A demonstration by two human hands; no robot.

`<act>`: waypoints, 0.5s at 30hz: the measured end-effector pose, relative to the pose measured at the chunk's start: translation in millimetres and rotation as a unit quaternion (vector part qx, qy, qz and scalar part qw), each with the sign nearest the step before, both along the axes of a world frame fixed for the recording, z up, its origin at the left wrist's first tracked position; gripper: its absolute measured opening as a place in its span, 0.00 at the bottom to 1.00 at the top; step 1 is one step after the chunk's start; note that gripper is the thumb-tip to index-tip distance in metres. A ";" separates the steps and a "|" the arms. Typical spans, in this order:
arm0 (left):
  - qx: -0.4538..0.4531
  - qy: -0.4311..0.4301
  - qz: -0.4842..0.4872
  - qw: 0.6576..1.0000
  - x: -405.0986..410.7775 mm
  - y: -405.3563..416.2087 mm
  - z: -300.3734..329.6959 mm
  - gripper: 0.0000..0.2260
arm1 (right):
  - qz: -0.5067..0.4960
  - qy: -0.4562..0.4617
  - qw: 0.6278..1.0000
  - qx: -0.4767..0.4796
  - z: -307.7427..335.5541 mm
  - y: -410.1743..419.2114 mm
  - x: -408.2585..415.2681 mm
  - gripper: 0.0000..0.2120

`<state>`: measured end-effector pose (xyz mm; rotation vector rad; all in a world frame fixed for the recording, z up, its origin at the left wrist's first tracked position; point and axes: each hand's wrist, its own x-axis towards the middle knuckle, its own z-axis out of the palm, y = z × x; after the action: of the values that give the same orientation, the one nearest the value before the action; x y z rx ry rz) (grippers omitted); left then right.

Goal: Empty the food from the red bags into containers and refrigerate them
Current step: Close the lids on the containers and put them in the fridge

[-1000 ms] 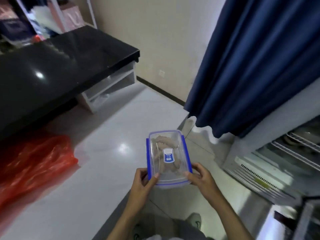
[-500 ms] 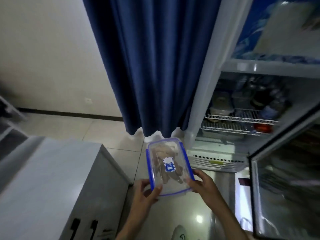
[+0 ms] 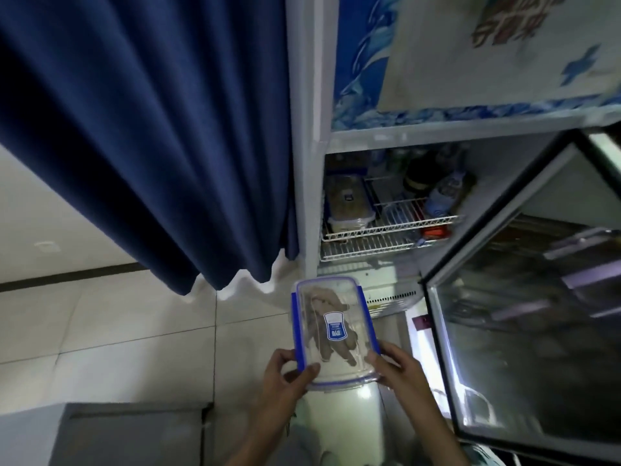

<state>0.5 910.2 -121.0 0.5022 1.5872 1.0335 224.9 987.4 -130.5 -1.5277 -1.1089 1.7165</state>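
Observation:
A clear plastic container (image 3: 332, 331) with blue lid clips and a blue label holds brownish food. My left hand (image 3: 285, 378) grips its near left corner, thumb on the lid. My right hand (image 3: 400, 371) grips its near right corner. The container is in the air in front of the open fridge (image 3: 309, 163), below its wire shelves (image 3: 386, 227). Another lidded container (image 3: 347, 203) sits on the upper wire shelf at the left. No red bag is in view.
The fridge's glass door (image 3: 537, 314) stands open to my right. Bottles (image 3: 440, 193) and a dark jar sit on the shelf's right side. A dark blue curtain (image 3: 151, 129) hangs left of the fridge. A grey cabinet top (image 3: 117, 432) is at the lower left.
My view has swung right and up from the black table and red bag to the open fridge. Both hands kept hold of the container, which is now closer to the fridge.

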 end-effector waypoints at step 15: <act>0.031 0.028 -0.127 0.991 67.2 189.5 -26.9 0.12 | -0.115 0.005 0.993 -0.030 9.0 117.3 65.0 0.14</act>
<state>67.7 1099.7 -147.9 0.7613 1.4985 0.8817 289.8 1104.7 -121.5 -1.6138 -0.8460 1.6097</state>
